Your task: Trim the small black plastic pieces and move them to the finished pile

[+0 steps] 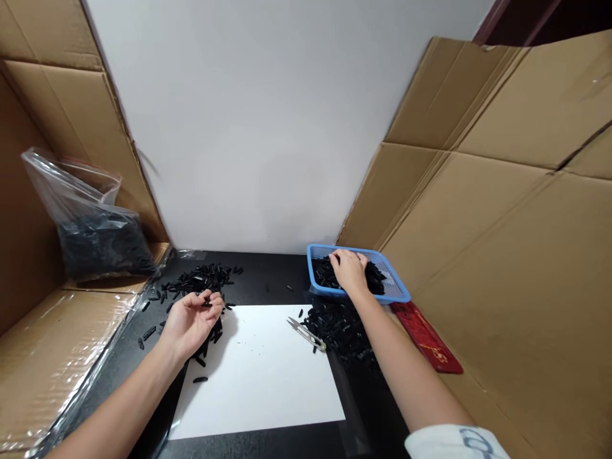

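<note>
My left hand (195,322) is palm up with its fingers curled in, and a small dark slender piece shows between the fingertips. It hovers over the left edge of the white sheet, beside a loose pile of black slender pieces (203,278). My right hand (350,269) reaches down into a blue plastic basket (396,287) that holds more black pieces (325,273). Its fingers bend into them; the fingertips are hidden, so what they grip cannot be made out. Thread snips (308,335) lie on the sheet's right edge.
A white sheet (258,382) covers part of the black tabletop. Another black heap (339,328) lies before the basket. A red flat packet (428,338) rests at the right. On the left stands a clear zip bag (102,245) of black material. Cardboard walls (502,255) flank the space.
</note>
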Demonstrator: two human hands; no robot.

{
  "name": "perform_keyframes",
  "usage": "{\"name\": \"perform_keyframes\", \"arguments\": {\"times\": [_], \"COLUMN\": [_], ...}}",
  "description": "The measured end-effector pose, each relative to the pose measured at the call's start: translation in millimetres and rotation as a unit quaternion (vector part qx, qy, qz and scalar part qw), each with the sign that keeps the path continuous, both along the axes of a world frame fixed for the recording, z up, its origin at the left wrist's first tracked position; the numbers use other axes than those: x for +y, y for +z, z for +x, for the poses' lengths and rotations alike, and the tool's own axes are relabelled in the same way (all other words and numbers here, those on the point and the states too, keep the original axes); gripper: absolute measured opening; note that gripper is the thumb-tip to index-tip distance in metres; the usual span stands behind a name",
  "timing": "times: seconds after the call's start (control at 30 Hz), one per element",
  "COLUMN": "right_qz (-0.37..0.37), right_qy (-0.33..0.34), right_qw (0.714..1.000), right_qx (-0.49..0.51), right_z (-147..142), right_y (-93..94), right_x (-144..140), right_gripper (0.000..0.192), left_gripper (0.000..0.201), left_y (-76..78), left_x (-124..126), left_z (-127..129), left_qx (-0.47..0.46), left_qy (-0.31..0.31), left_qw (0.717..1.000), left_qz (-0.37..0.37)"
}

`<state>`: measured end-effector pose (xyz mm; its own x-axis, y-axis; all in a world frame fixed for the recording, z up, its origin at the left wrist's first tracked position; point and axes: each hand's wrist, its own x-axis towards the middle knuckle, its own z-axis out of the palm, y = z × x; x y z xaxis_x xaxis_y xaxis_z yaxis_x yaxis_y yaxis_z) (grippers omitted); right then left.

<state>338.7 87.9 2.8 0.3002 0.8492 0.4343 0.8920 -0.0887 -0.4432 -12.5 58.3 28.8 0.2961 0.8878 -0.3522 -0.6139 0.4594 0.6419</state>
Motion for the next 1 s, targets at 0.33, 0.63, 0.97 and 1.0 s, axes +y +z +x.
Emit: {"name": "perform_keyframes", "arguments": {"times": [0.33, 0.63, 0.97, 1.0], "right_qz": [-0.096, -0.1, -0.102, -0.098], "right_qy": [0.133, 0.152, 0.313, 0.338], "right_qw": [0.984, 0.983, 0.916, 0.903], "right_qx": [-0.073, 0.037, 0.229, 0.245], "right_z": [-122.6, -149.7, -190.0, -192.1], "right_y": [-36.7, -44.7, -22.6, -19.9], "right_x": [-20.5, -1.4, -47.4, -55.7], "right_gripper": [0.033, 0.023, 0.01, 0.01], "left_gripper": [0.035, 0.031, 0.027, 0.024], "left_y": [-19.0, -42.6, -46.2, -46.3], "left_x": [-34.0, -59.6, -51.4, -51.3], "left_z": [4.3, 14.7, 13.6, 14.0], "left_qx": [-0.092, -0.046, -0.047, -0.053], "left_qy": [-0.103, -0.153, -0.042, -0.037], "left_qw": [0.986, 0.98, 0.991, 0.991], "left_qz": [-0.095, -0.115, -0.119, -0.114]}}
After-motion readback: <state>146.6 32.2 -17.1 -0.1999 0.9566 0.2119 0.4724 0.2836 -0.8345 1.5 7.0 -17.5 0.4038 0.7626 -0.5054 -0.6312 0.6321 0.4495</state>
